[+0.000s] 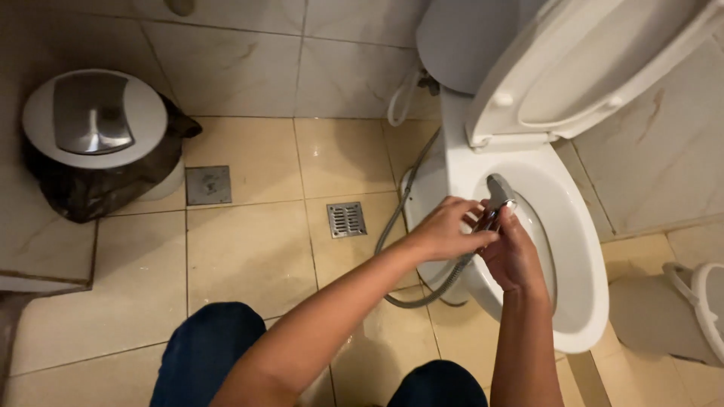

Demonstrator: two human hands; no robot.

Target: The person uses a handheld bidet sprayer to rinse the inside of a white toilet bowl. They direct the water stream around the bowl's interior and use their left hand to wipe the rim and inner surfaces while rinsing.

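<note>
Both hands, left (445, 230) and right (513, 252), grip a chrome handheld bidet sprayer (498, 197) over the white ceramic toilet bowl (584, 256); mis-aimed spray could wet the floor.

No packages, labels, signs or screens show in this bathroom view.

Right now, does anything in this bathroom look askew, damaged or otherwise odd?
Mostly no. Both hands, left hand and right hand, hold the metal sprayer over the toilet bowl. Only the black bin liner bunches untidily from under the bin lid.
</note>
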